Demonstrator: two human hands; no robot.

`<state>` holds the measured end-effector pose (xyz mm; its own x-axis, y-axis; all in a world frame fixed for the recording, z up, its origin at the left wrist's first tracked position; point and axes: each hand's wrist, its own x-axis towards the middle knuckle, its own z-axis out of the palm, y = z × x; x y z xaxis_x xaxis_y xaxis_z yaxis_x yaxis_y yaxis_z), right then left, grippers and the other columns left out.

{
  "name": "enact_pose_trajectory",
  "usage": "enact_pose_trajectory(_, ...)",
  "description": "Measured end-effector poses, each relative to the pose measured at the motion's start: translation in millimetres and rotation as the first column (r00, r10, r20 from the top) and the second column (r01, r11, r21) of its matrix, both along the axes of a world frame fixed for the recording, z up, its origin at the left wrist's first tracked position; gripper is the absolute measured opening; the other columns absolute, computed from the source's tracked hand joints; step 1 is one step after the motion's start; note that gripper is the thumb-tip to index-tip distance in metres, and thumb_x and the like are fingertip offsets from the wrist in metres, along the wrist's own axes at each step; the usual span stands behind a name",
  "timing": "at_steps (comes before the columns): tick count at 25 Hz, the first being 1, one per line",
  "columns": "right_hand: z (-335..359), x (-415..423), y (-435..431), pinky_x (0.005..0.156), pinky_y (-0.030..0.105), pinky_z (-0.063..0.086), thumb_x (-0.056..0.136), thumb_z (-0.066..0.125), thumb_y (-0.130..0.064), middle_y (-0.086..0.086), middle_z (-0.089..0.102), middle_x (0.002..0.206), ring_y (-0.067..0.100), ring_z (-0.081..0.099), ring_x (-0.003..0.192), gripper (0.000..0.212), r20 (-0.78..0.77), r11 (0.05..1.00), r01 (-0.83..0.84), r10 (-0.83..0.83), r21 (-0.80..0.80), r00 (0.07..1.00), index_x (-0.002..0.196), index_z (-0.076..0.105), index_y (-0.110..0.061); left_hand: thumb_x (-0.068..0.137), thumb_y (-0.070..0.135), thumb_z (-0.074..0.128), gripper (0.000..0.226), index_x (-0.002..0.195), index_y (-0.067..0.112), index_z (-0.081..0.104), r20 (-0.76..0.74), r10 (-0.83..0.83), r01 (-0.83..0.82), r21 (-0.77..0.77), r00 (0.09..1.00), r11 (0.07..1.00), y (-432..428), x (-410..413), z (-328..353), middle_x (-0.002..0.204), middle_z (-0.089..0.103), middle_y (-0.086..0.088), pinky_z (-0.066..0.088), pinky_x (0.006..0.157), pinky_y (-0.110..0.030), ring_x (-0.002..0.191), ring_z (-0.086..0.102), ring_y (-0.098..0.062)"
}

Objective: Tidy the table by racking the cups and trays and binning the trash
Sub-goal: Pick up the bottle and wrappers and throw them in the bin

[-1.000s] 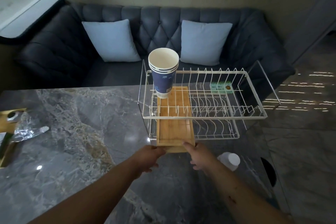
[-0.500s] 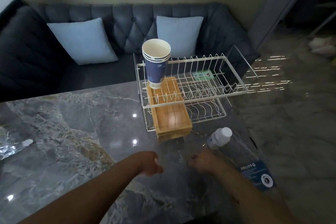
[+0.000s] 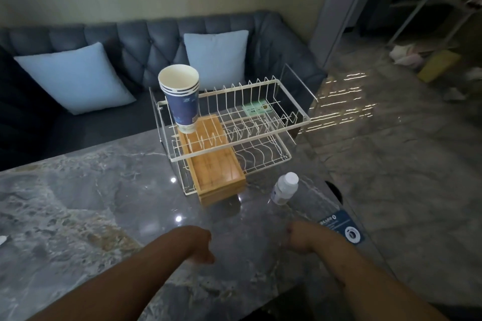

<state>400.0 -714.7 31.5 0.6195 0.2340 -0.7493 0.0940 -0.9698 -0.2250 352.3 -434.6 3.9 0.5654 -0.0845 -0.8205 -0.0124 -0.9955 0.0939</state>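
Observation:
A white two-tier wire rack (image 3: 294, 122) stands on the grey marble table (image 3: 78, 203). Stacked wooden trays (image 3: 217, 173) lie in its lower tier, sticking out over the front edge. A stack of blue paper cups (image 3: 182, 101) stands upright at the rack's left end. A clear plastic bottle (image 3: 284, 189) with a white cap lies on the table to the right. My left hand (image 3: 199, 245) and my right hand (image 3: 300, 238) hover low over the table in front of the rack, fingers curled down, holding nothing.
A dark tufted sofa (image 3: 130, 39) with two pale blue cushions runs behind the table. The table's right edge drops to a grey floor (image 3: 404, 164). A small green card (image 3: 257, 109) lies in the rack's upper tier.
Both hands let go of the wooden trays and pulled back toward me. The view swung right, bringing the bottle fully into sight.

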Motion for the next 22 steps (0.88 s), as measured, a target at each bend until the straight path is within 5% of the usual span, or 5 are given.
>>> enact_pose_trajectory(3, 0.4, 22.9, -24.4, 0.094, 0.02, 0.037, 0.092, 0.065, -0.043, 0.006, 0.055, 0.145, 0.022, 0.053, 0.127, 0.051, 0.001, 0.997, 0.078, -0.078, 0.025, 0.997, 0.138, 0.058, -0.021, 0.089, 0.058, 0.062, 0.077, 0.152, 0.02, 0.04, 0.01, 0.016, -0.016, 0.008, 1.0, 1.0, -16.4, 12.1, 0.8, 0.155, 0.047, -0.007, 0.04, 0.11, -0.037, 0.139, 0.048, -0.027)
enact_pose_trajectory(6, -6.2, 46.3, -45.0, 0.109, 0.038, 0.043, 0.084, 0.069, -0.051, 0.009, 0.056, 0.145, 0.028, 0.054, 0.129, 0.066, 0.09, 0.989, 0.144, -0.14, -0.036, 0.986, 0.14, 0.055, -0.019, 0.086, 0.062, 0.06, 0.078, 0.151, 0.023, 0.042, 0.036, 0.026, -0.027, 0.015, 0.999, 1.0, -33.5, 23.7, 0.6, 0.154, 0.049, -0.007, 0.042, 0.109, -0.037, 0.138, 0.049, -0.028)
enact_pose_trajectory(11, -5.4, 71.0, -56.1, 0.104, 0.047, 0.048, 0.062, 0.074, -0.059, 0.006, 0.058, 0.136, 0.027, 0.057, 0.124, 0.09, 0.241, 0.888, 0.283, -0.383, 0.363, 0.892, 0.14, 0.048, -0.024, 0.084, 0.067, 0.057, 0.08, 0.151, 0.027, 0.039, 0.044, 0.031, -0.033, 0.048, 0.999, 0.998, -54.3, 35.5, -1.1, 0.154, 0.048, -0.006, 0.043, 0.108, -0.041, 0.139, 0.048, -0.03)
enact_pose_trajectory(17, -15.5, 83.2, -44.1, 0.09, 0.034, 0.054, 0.065, 0.087, -0.043, -0.004, 0.068, 0.113, 0.017, 0.066, 0.102, 0.071, 0.245, 0.809, 0.274, -0.449, 0.521, 0.859, 0.128, 0.055, -0.029, 0.085, 0.066, 0.058, 0.077, 0.15, 0.027, 0.042, 0.044, 0.131, -0.132, 0.036, 0.99, 0.991, -49.7, 35.7, -8.3, 0.154, 0.048, -0.005, 0.042, 0.108, -0.04, 0.139, 0.048, -0.028)
enact_pose_trajectory(22, -19.7, 91.5, -26.4, 0.082, 0.033, 0.055, 0.062, 0.082, -0.041, -0.009, 0.067, 0.098, 0.016, 0.067, 0.092, 0.051, 0.249, 0.86, 0.277, -0.407, 0.429, 0.879, 0.108, 0.059, -0.036, 0.085, 0.067, 0.059, 0.076, 0.148, 0.026, 0.044, 0.057, 0.173, -0.174, 0.022, 0.983, 0.984, -27.9, 28.3, -19.7, 0.153, 0.05, -0.006, 0.042, 0.109, -0.042, 0.139, 0.048, -0.028)
